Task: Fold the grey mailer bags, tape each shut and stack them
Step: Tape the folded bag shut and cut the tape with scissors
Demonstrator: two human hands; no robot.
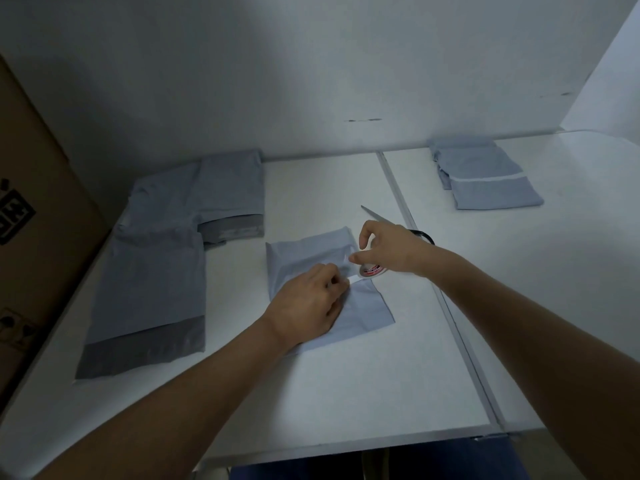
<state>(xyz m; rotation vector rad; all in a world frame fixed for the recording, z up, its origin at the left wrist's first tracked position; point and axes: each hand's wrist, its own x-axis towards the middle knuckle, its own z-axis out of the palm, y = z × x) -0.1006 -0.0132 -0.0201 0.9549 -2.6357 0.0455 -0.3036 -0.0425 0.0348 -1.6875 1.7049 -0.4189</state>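
Tabletop [346, 393], white, with a seam strip running front to back. All places below are given from the folded mailer bag [329, 289] lying at its centre.

1. Left hand [304, 306]: rests on the near-left part of the bag, fingers curled, pinching the free end of the tape strip [353, 279] down onto the fold.
2. Folded mailer bag: pale grey, flat on the tabletop under both hands. Judged thin, light, soft and slippery film that springs open unless pressed; best held flat at the fold, with the palm on the body.
3. Right hand [388, 247]: at the bag's right edge, fingers curled round the tape roll [370, 270], which stands on edge just beside the strip.
4. Scissors [398, 223]: just behind the right hand, largely hidden by it; blade tip and a black handle loop show. The wrist lies in the way of reaching them.
5. Unfolded grey mailer bags [162, 265]: well left, overlapping, darker flaps showing.
6. Cardboard box [31, 209]: far left, beyond those.
7. Stack of finished bags [485, 174]: far right and behind, across the seam, near the wall.
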